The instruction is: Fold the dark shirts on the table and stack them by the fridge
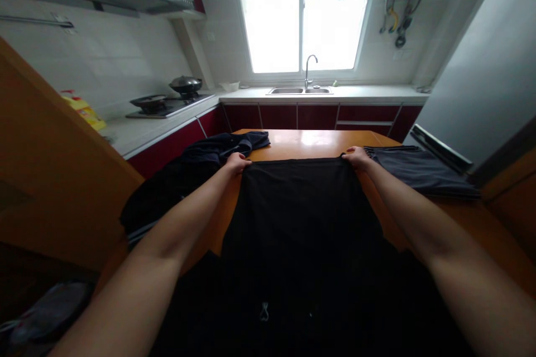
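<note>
A black shirt [299,206] lies spread over the wooden table [307,145], its straight hem at the far end and what look like sleeve corners nearer me. My left hand [238,163] pinches the hem's left corner. At the right corner, the fingers of my right hand [355,157] are closed on the same hem. Both arms reach forward, and the hem runs nearly straight between the hands. Close to me the black cloth is too dark to tell where the shirt ends.
Dark crumpled clothes [180,178] lie on the table's left side. Folded dark grey clothing [419,170] is at the right. Beyond are a sink [287,90] with a faucet [307,70], a stove [171,106] with a lidded wok [185,85], and a yellow bottle [86,111].
</note>
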### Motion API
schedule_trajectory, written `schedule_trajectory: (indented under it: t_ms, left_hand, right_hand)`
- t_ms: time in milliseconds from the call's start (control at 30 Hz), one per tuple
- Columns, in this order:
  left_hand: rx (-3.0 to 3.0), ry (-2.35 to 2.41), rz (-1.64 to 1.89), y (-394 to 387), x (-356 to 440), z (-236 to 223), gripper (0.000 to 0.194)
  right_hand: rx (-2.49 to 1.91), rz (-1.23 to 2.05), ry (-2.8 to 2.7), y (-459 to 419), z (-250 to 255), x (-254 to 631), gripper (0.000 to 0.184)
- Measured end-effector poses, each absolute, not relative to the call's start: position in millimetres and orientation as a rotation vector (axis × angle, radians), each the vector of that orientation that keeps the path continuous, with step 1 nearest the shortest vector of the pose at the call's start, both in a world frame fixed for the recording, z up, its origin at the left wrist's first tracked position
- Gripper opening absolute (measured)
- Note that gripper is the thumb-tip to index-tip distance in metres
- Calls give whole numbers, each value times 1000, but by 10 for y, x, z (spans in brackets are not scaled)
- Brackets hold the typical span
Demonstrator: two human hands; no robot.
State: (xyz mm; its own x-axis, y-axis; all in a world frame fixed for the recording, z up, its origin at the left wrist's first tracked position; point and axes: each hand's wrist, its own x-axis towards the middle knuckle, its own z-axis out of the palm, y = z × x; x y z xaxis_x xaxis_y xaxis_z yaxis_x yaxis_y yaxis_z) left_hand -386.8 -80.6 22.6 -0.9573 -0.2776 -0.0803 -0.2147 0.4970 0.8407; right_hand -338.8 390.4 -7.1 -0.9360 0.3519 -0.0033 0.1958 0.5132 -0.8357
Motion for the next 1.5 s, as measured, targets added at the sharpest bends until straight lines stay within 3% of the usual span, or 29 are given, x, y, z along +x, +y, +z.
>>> schedule_trajectory:
  t_ms: [267, 533, 800, 1000, 1200, 1333, 1500]
  left_hand:
    - [286, -2588, -1391, -868, -4014, 257, 37]
    - [221, -2577, -1298, -816, -4160, 137, 30]
    - [132, -2636, -1028, -786, -4386, 89, 23]
    - [-71, -2602, -826, -382, -4072, 82, 46]
    - [-1059, -2797, -421, 500, -3290, -206, 54]
    - [-867, -2995, -323, 423, -3268, -254, 64]
    - [-337, -3103, -269, -281, -3599, -89, 69]
  right_hand:
    - [-286, 1480, -2569, 4004, 124, -3487, 17]
    - [-273, 1219, -2560, 4091, 150, -3647, 22]
    - [-329, 906, -2638, 4152, 116, -3813, 12]
    - [-348, 424, -2766, 3803, 47, -3675, 40]
    - [178, 403, -2782, 2753, -115, -3163, 51]
    - [460, 404, -2974, 2452, -309, -2975, 62]
    - [45, 368, -3063, 3127, -281, -3178, 68]
